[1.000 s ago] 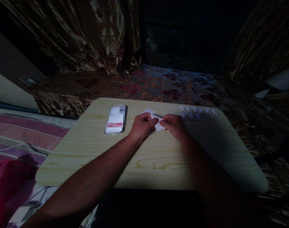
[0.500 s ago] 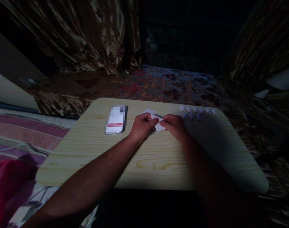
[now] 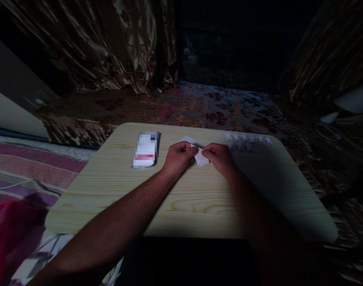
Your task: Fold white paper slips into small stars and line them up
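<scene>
A small folded piece of white paper point(image 3: 200, 158) is held above the wooden table point(image 3: 196, 198), its creased lower corner pointing toward me. My left hand point(image 3: 179, 156) pinches its left side between thumb and fingers. On the opposite side, my right hand point(image 3: 218, 156) grips the paper the same way, close to the left thumb. Behind my left hand lies another white paper point(image 3: 188, 139), partly hidden by the fingers. Several small folded white paper pieces point(image 3: 248, 139) sit in two rows at the table's far right.
A blurred-out, phone-like object point(image 3: 145, 149) lies on the table to the left of my hands. Patterned curtains point(image 3: 139, 47) hang beyond a cloth-covered ledge point(image 3: 196, 103). A striped bed cover point(image 3: 68, 163) is at left, a white lamp point(image 3: 356, 98) at right.
The paper has turned slightly between my fingers, its lower corner now a little nearer to me. Both hands stay in nearly the same place.
</scene>
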Demonstrator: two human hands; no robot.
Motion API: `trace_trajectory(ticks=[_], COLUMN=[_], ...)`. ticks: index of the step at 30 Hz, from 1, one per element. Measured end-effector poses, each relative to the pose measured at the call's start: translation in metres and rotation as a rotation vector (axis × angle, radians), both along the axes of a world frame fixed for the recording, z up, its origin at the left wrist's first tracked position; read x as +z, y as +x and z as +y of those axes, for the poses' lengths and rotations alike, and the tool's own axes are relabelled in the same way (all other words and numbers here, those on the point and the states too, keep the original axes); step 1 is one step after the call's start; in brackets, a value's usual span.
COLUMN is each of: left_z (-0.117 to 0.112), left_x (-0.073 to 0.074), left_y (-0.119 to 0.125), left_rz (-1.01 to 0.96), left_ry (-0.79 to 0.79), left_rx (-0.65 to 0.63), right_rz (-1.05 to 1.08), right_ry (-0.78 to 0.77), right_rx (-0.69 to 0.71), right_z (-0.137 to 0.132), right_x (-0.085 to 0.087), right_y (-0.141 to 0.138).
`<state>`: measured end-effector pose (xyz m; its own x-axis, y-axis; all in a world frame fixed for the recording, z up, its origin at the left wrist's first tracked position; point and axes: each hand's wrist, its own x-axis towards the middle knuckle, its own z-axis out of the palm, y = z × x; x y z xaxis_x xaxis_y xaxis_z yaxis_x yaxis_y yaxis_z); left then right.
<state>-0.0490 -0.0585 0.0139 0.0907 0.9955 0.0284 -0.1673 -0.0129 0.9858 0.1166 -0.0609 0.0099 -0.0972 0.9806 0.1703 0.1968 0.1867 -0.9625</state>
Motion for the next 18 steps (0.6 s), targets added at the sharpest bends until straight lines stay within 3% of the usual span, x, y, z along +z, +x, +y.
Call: trace_trajectory(ticks=[18], left_z=[0.0008], left_x=[0.0014], left_y=[0.0018], left_rz=[-0.063], left_ry=[-0.018], left_rx=[0.056], right_rz=[0.004], right_ry=[0.032], right_rx=[-0.01], right_z=[0.0009], right_x=[-0.0031], right_y=[-0.0014])
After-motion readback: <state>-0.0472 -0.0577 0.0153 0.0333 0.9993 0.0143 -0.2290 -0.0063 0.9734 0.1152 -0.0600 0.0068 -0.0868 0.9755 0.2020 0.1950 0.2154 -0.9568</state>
